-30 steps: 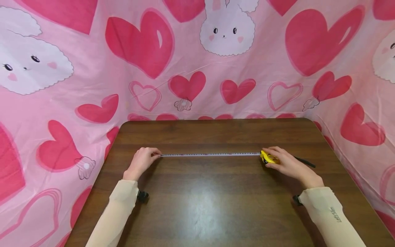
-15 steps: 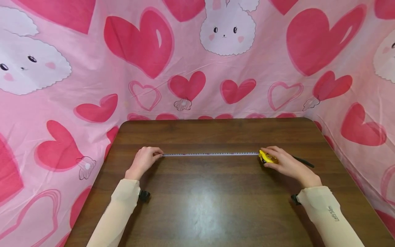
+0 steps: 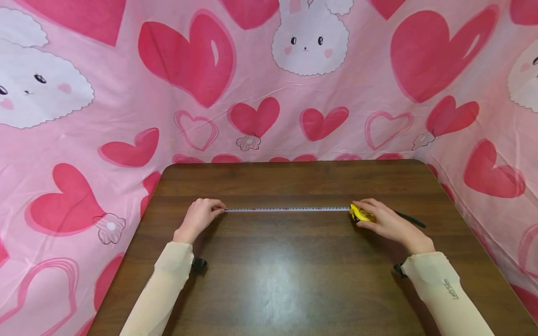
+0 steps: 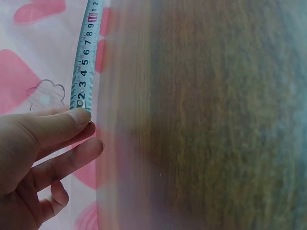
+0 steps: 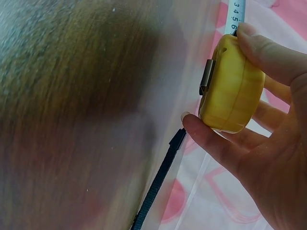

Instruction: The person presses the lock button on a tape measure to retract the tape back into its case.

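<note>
A white measuring blade (image 3: 290, 209) runs straight across between both hands, pulled out of a yellow tape measure (image 3: 362, 213). On the left, my left hand (image 3: 201, 218) pinches the blade's end between thumb and fingers. The left wrist view shows the printed numbers (image 4: 85, 52) rising away from the thumb; the end hook is hidden under it. My right hand (image 3: 388, 225) grips the yellow case, thumb near the blade's mouth in the right wrist view. A metal belt clip (image 5: 206, 76) sits on the case's side, and a black wrist strap (image 5: 160, 177) trails from below.
Both hands work over a brown wooden table (image 3: 273, 270) with rounded far corners. A pink cloth (image 3: 294, 93) with hearts and rabbit faces hangs behind it and along both sides. Black wrist cameras (image 3: 199, 265) are worn at the cuffs.
The left hand has moved right and the right hand slightly left, bringing them closer. The exposed length of blade between them has become shorter.
</note>
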`<state>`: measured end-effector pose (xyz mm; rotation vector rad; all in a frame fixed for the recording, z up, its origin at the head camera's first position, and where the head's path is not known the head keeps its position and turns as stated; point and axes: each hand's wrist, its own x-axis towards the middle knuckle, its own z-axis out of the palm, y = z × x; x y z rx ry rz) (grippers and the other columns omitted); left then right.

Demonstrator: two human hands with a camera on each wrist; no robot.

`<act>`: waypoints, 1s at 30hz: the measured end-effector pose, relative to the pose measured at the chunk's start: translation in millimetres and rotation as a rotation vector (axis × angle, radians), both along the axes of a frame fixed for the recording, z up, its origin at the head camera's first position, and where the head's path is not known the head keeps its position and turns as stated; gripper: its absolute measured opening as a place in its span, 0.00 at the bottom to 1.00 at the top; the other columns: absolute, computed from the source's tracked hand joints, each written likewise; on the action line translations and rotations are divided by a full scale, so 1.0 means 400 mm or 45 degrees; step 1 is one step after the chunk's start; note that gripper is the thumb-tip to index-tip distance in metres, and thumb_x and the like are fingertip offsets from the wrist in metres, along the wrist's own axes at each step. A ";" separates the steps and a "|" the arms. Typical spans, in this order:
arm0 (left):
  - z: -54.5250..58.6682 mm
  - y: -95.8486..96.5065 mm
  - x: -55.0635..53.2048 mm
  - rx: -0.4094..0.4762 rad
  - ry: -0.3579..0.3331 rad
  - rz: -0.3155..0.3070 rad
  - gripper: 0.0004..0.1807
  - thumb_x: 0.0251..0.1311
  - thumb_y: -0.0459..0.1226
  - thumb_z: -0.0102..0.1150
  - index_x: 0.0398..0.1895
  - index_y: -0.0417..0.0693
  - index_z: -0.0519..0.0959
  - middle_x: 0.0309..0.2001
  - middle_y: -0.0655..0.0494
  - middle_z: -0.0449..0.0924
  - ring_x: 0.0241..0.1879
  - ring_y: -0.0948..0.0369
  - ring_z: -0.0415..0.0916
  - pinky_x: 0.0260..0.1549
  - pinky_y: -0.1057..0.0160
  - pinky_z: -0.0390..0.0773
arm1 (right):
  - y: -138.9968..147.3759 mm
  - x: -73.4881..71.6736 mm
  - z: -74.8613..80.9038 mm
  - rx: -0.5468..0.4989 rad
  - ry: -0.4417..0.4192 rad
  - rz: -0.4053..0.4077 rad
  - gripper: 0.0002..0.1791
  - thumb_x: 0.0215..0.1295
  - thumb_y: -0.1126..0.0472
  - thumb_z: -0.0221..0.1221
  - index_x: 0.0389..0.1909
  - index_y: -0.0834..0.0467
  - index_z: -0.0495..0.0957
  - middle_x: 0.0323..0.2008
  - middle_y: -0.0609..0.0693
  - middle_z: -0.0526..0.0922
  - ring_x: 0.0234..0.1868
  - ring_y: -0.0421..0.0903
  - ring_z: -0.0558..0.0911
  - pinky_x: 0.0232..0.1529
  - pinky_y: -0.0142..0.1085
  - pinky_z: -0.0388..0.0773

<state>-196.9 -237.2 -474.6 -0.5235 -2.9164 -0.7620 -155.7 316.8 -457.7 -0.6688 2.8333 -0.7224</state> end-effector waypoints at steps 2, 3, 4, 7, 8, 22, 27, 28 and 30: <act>0.001 0.002 0.002 0.003 -0.018 0.006 0.05 0.61 0.33 0.74 0.40 0.48 0.91 0.38 0.52 0.90 0.31 0.57 0.80 0.39 0.50 0.82 | 0.000 -0.002 0.000 -0.002 -0.013 -0.006 0.36 0.70 0.54 0.68 0.73 0.64 0.69 0.64 0.66 0.74 0.60 0.64 0.75 0.63 0.67 0.71; 0.002 0.003 0.003 0.008 -0.029 0.010 0.05 0.61 0.33 0.74 0.40 0.48 0.91 0.38 0.51 0.90 0.31 0.57 0.80 0.39 0.50 0.82 | -0.001 -0.002 0.001 -0.001 -0.019 -0.007 0.36 0.70 0.54 0.67 0.73 0.63 0.69 0.64 0.66 0.74 0.60 0.63 0.75 0.63 0.67 0.71; 0.002 0.004 0.005 0.013 -0.039 0.013 0.05 0.62 0.33 0.73 0.40 0.48 0.91 0.39 0.51 0.90 0.32 0.57 0.80 0.40 0.50 0.83 | -0.001 -0.002 0.001 -0.002 -0.023 -0.008 0.36 0.70 0.54 0.67 0.73 0.63 0.69 0.64 0.65 0.74 0.60 0.63 0.75 0.63 0.67 0.71; 0.003 0.007 0.007 0.021 -0.054 0.019 0.06 0.62 0.34 0.73 0.41 0.48 0.91 0.39 0.51 0.90 0.32 0.57 0.79 0.41 0.50 0.84 | -0.004 -0.003 0.002 -0.004 -0.016 0.003 0.35 0.70 0.54 0.67 0.73 0.64 0.70 0.63 0.66 0.75 0.60 0.63 0.76 0.63 0.67 0.72; 0.003 0.008 0.007 0.025 -0.054 0.018 0.06 0.62 0.34 0.73 0.41 0.48 0.91 0.39 0.51 0.90 0.32 0.57 0.79 0.41 0.50 0.84 | -0.006 -0.002 0.002 -0.005 -0.015 0.005 0.35 0.70 0.53 0.67 0.73 0.64 0.70 0.63 0.66 0.75 0.60 0.63 0.76 0.63 0.67 0.72; 0.005 0.019 -0.001 0.017 -0.038 -0.012 0.06 0.61 0.34 0.74 0.40 0.49 0.91 0.39 0.53 0.90 0.32 0.58 0.80 0.42 0.49 0.84 | -0.022 -0.011 0.000 -0.003 0.019 0.030 0.37 0.69 0.53 0.68 0.73 0.64 0.69 0.64 0.66 0.75 0.61 0.65 0.75 0.64 0.67 0.70; 0.006 0.025 0.000 0.010 -0.023 -0.027 0.05 0.61 0.34 0.74 0.40 0.49 0.91 0.38 0.53 0.90 0.32 0.58 0.81 0.43 0.49 0.84 | -0.024 -0.011 -0.003 -0.004 0.020 0.028 0.37 0.70 0.53 0.68 0.74 0.64 0.68 0.64 0.67 0.74 0.62 0.65 0.75 0.64 0.67 0.70; 0.005 0.026 0.000 0.009 -0.022 -0.027 0.05 0.61 0.34 0.74 0.40 0.49 0.91 0.39 0.53 0.90 0.32 0.58 0.81 0.43 0.49 0.84 | -0.025 -0.011 -0.004 -0.007 0.018 0.024 0.37 0.69 0.53 0.68 0.74 0.63 0.68 0.64 0.67 0.74 0.61 0.65 0.75 0.64 0.67 0.70; 0.004 0.028 0.001 0.009 -0.025 -0.022 0.05 0.61 0.34 0.74 0.40 0.49 0.91 0.39 0.53 0.90 0.32 0.57 0.81 0.43 0.49 0.84 | -0.029 -0.010 -0.003 -0.012 0.011 0.016 0.37 0.69 0.53 0.68 0.74 0.62 0.68 0.65 0.66 0.74 0.61 0.64 0.75 0.63 0.67 0.71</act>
